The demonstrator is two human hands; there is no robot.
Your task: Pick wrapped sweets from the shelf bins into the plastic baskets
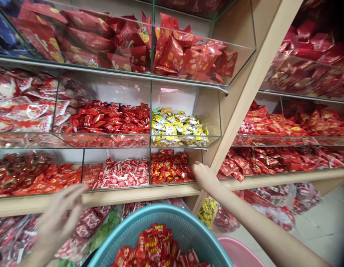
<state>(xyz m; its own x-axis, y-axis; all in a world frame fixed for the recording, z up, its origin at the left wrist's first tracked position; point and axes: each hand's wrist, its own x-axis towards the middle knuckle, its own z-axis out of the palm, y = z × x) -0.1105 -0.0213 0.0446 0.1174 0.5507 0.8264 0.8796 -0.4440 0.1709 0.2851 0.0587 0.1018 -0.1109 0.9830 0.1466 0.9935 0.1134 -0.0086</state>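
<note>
My right hand (204,175) is at the lower shelf's edge, by the right end of a compartment of small red and yellow wrapped candies (170,167). Its fingers are curled closed, and whatever may be in them is hidden. Slightly blurred, my left hand (59,218) hangs in front of the shelf at the left, fingers apart and holding nothing. Between my arms stands a teal plastic basket (116,231) with red candy packets (156,246) inside. White and red wrapped candies (123,173) fill the compartment left of the red and yellow ones.
Glass-fronted compartments above hold yellow candies (177,128), red candies (110,118) and larger red packets (194,55). A slanting wooden upright (244,96) divides the shelving. Below are bagged candies (224,218), a pink tub (238,252) and tiled floor (316,230).
</note>
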